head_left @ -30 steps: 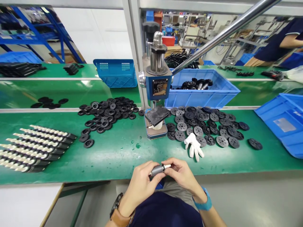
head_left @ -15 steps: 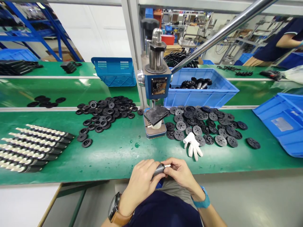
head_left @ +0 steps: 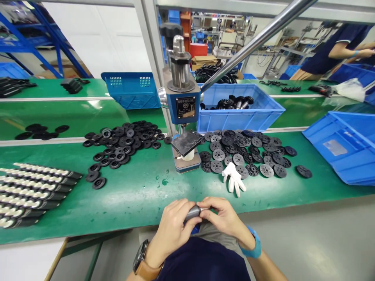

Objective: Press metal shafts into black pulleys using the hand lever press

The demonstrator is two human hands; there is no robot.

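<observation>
Both of my hands meet at the near edge of the green bench over a small grey cylindrical part. My left hand, with a watch on its wrist, is wrapped round the part's body. My right hand, with a blue wristband, pinches the part's right end, where its tip is hidden under my fingers. Just beyond my hands a white glove lies on the bench.
A blue hand press with a long steel lever stands mid-bench. Black discs lie heaped to its left and right. Rows of silver-and-black rods lie far left. Blue bins sit behind and right. Another person's arm shows top right.
My right fingers have closed over the part's white tip, which showed earlier. The view has shifted slightly, so everything on the bench sits a little further left.
</observation>
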